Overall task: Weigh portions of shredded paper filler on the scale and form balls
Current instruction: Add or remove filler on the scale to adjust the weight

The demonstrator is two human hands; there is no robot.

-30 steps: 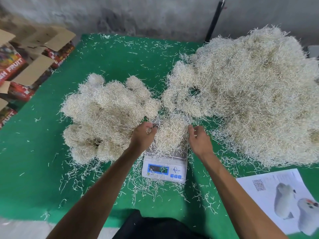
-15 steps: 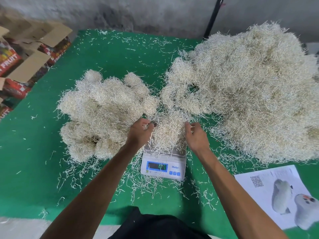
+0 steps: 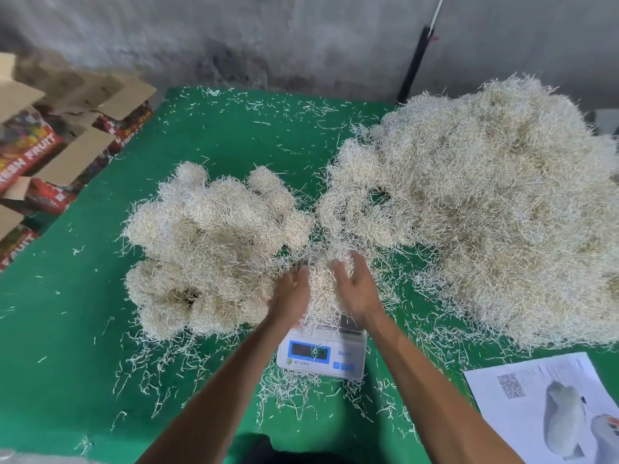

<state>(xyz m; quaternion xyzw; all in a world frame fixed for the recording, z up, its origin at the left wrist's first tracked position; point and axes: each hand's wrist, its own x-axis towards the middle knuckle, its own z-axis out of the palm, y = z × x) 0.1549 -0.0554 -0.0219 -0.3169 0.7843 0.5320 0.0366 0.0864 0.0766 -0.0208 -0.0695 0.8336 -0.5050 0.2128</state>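
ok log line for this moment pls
step: forming ball | left hand: cupping portion | right hand: cupping portion | portion: above scale | balls: left | loose pile: right

table cover (image 3: 83, 329): plain green, flecked all over with pale shreds
paper filler, big heap right of the hands (image 3: 502, 212): cream, straw-tan in the hollows
balls left of the hands (image 3: 207, 249): same cream
scale below the hands (image 3: 321, 354): white body, dark display in blue frame, blue buttons
sheet, lower right (image 3: 536, 390): white, black QR square, grey-white printed figures
cartons, far left (image 3: 30, 155): red print, white lettering, brown flaps
wall (image 3: 268, 38): mottled grey
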